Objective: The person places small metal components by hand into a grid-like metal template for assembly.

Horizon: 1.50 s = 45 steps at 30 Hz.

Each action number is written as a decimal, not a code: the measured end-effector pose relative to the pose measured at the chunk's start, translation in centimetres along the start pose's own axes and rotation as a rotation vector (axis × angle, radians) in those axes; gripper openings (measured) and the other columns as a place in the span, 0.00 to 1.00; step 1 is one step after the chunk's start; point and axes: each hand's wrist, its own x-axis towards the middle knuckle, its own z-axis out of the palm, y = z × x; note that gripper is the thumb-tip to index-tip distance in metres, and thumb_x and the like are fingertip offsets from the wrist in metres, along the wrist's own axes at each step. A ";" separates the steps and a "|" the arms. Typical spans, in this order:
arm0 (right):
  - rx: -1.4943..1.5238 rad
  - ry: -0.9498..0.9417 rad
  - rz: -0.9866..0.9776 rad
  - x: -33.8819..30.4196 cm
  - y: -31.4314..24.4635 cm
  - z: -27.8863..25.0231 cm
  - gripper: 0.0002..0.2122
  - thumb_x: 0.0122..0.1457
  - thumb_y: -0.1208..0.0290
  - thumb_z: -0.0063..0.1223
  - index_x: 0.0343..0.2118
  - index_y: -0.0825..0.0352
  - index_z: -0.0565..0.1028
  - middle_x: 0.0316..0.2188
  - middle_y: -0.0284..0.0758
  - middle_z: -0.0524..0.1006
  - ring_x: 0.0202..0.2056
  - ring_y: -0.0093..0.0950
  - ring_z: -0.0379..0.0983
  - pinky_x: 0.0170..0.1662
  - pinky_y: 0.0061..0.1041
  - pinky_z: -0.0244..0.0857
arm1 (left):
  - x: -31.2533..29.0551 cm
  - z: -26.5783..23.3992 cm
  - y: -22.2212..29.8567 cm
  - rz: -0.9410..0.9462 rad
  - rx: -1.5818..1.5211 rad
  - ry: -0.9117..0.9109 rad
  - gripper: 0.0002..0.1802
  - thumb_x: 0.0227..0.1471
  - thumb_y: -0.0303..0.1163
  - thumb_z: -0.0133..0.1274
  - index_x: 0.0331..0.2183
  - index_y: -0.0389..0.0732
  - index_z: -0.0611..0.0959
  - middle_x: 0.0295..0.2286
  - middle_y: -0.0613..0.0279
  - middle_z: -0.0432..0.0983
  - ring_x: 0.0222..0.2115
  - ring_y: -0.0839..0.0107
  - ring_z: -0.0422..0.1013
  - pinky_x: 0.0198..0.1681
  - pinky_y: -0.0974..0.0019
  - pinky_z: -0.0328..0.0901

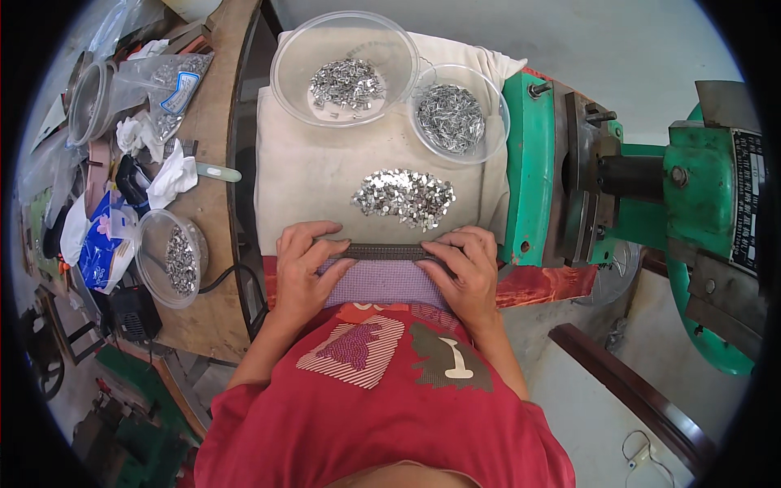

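A dark, narrow bar with a finely ribbed top [381,252] lies crosswise at the near edge of the cloth-covered surface. My left hand [304,268] grips its left end between thumb and fingers. At the other end, my right hand [466,268] pinches the bar the same way. Just beyond it, a loose pile of small shiny metal pieces [404,198] rests on the beige cloth [301,175]. Purple checked fabric [386,276] shows between the bar and my body. Whether the bar carries any small pieces is too fine to tell.
Behind the pile stand a large clear tub [281,85] and a smaller clear bowl [498,138], both with small metal parts. A green machine [525,179] borders the cloth on the right. The wooden bench [215,268] at left bears another tub [203,244], bags and tissues.
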 end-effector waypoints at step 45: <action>-0.012 -0.077 -0.091 0.5 -0.7 -1.4 0.10 0.42 0.79 0.70 0.30 0.64 0.82 0.32 0.33 0.79 0.39 0.35 0.77 0.41 0.33 0.69 | -0.4 -0.1 -0.5 0.043 -0.011 -0.011 0.16 0.37 0.25 0.68 0.34 0.40 0.84 0.46 0.58 0.77 0.48 0.56 0.69 0.51 0.57 0.62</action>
